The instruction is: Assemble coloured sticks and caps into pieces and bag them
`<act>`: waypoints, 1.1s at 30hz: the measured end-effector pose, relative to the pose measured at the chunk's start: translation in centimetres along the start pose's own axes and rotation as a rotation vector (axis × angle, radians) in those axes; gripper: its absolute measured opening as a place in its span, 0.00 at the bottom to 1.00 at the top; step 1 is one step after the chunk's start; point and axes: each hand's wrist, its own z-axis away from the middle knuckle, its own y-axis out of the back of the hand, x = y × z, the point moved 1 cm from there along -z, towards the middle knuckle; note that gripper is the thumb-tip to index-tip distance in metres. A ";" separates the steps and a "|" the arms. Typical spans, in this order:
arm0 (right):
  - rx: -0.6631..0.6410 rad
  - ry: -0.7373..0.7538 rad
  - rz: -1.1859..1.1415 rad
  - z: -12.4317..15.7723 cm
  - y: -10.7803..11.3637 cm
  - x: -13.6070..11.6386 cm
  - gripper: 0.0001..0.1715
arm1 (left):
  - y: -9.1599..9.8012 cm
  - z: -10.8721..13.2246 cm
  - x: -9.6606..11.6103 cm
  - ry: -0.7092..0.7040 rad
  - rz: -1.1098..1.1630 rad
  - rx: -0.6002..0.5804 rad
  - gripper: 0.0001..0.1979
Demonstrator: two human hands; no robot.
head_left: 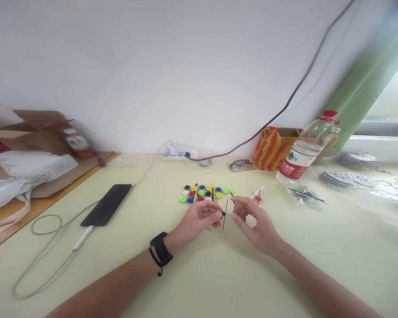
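The left hand [200, 217] pinches a small dark part [223, 213] at a thin, straight black rod [224, 215], tilted near-upright; the right hand [257, 224] curves just beside it, fingers released. Beyond lie round, multicoloured discs [201, 193]; farther right, a clear plastic bottle [310, 143] labelled "SPRING".

Dark part [223, 213] partly hidden by left hand [202, 215]; window [393, 95] cut by right edge

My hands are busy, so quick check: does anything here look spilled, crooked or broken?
Nothing clearly stands out; I see no spill or breakage. The big bottle and the small bottle at far left lean opposite ways, but that is probably lens distortion. The thin rod at your left hand looks straight.
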 end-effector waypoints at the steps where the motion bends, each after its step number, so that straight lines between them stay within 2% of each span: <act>1: 0.003 0.053 0.053 0.1 0.1 0.0 0.23 | 0.0 0.0 0.0 0.006 0.000 0.003 0.17; 4: 0.004 0.168 0.195 0.2 0.2 0.0 0.28 | 0.0 -0.1 0.0 0.020 0.010 0.012 0.18; 7: -0.078 0.126 0.255 -0.1 0.4 0.1 0.11 | 0.0 -0.1 0.0 0.018 0.023 0.012 0.18; 9: -0.132 0.030 0.244 -0.4 0.6 0.1 0.24 | 0.0 -0.1 -0.1 0.016 0.021 0.013 0.18; 11: -0.118 -0.062 0.192 -0.6 0.7 0.1 0.28 | 0.1 -0.1 -0.2 0.014 0.017 0.013 0.18; 16: -0.087 -0.192 -0.027 -0.6 0.0 -0.6 0.06 | 0.3 -0.2 -0.5 0.010 0.015 0.001 0.17; 23: -0.089 -0.205 -0.052 -0.4 -0.6 -0.8 0.06 | 0.0 -0.1 -0.1 0.009 0.016 0.002 0.17; 26: -0.072 -0.148 -0.050 -0.3 -0.5 -0.3 0.13 | 0.0 -0.1 0.0 0.005 0.017 0.007 0.18; 31: -0.008 -0.039 -0.028 0.2 -0.6 0.4 0.41 | 0.1 -0.1 -0.1 0.001 0.019 0.003 0.17; 33: 0.047 -0.028 -0.035 0.3 -0.5 0.4 0.44 | 0.1 -0.1 -0.2 0.000 0.016 0.009 0.16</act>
